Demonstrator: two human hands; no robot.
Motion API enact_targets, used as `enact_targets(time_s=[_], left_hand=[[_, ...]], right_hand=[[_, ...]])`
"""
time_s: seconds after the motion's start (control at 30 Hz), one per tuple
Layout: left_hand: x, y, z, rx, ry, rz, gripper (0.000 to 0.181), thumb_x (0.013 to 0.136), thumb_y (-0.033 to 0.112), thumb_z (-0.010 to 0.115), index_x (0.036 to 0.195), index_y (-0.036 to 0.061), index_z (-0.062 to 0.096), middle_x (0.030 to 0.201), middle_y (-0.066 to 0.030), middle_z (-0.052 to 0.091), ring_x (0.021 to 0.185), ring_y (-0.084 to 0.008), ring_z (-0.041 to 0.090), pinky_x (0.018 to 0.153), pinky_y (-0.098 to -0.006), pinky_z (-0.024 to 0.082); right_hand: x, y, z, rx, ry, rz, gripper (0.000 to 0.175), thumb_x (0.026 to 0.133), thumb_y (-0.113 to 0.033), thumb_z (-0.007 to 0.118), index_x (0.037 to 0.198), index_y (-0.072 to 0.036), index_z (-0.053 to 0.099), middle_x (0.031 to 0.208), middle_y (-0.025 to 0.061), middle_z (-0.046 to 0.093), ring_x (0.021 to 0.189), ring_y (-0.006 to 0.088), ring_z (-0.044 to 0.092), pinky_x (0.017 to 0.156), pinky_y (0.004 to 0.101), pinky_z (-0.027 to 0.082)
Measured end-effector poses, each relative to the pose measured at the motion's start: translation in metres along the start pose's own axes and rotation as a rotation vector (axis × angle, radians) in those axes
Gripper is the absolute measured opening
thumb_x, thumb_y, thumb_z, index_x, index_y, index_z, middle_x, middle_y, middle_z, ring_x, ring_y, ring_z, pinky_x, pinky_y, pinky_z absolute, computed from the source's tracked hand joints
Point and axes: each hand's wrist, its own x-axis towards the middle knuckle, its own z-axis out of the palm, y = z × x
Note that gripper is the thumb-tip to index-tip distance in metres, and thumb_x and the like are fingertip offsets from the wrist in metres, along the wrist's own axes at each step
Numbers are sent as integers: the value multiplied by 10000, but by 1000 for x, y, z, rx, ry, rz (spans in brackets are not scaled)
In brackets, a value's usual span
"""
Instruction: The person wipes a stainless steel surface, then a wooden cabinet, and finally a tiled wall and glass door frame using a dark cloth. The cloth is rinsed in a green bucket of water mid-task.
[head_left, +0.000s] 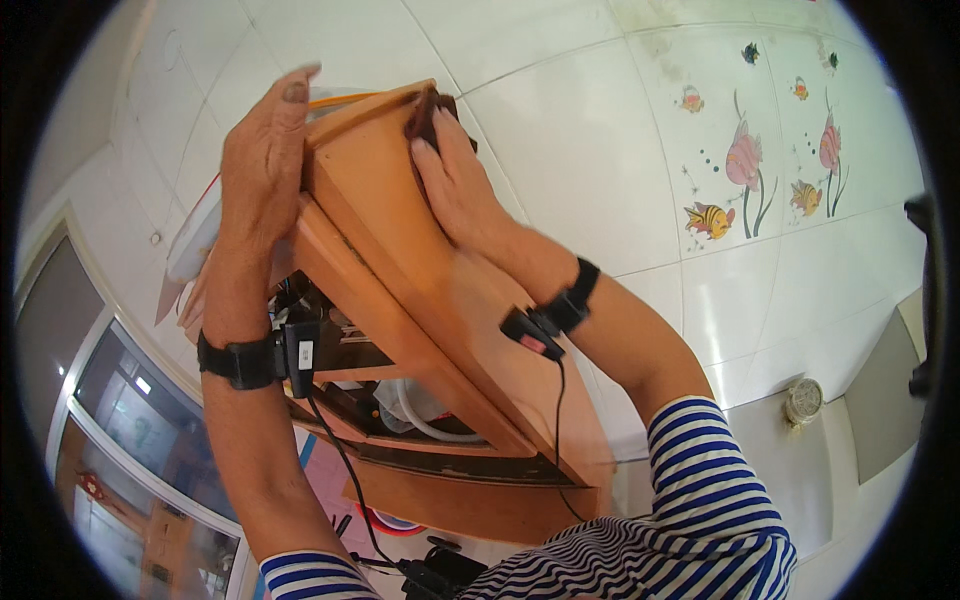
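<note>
A wooden cabinet (390, 225) with a door frame and inner shelves fills the middle of the view. My right hand (461, 176) presses a dark brown cloth (424, 124) against the far end of the cabinet's side panel. My left hand (266, 161) rests against the cabinet's far left corner, its fingers extended and partly hidden from view; no object shows in it. Each wrist wears a black strap with a small cabled device.
White wall tiles (577, 135) with fish pictures rise beside the cabinet. Hoses and other items lie on its shelves. A glass-paned door (142, 397) stands at left. Near the floor are a red-rimmed basin (394, 523) and a black device (446, 574). A round metal fitting (804, 401) is at right.
</note>
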Motion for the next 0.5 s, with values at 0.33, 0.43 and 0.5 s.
enact_targets(time_s=[0.33,0.43,0.5], left_hand=[[-9,-7,11,-86,-15,-6,598,1226,550,461,1392,101,819,1108,-63,817,866,-142,684,848,-295,566],[-12,-7,10,-148,-21,-47,546,1228,510,485,1415,113,810,1087,-62,809,875,-142,683,860,-298,567],[-15,-7,9,-157,-23,-73,554,1232,508,473,1431,108,799,1157,-94,817,962,-168,719,928,-305,571]], right_hand=[[-356,58,-93,-127,-121,812,713,1224,-257,464,1762,135,207,1859,331,225,1748,442,183,1431,470,136],[-402,59,-100,-138,-115,1048,722,1233,-299,458,1744,157,229,1837,355,257,1732,471,213,1427,484,157],[-383,49,-93,-98,-90,938,721,1238,-309,450,1740,162,236,1831,357,264,1727,480,219,1424,490,159]])
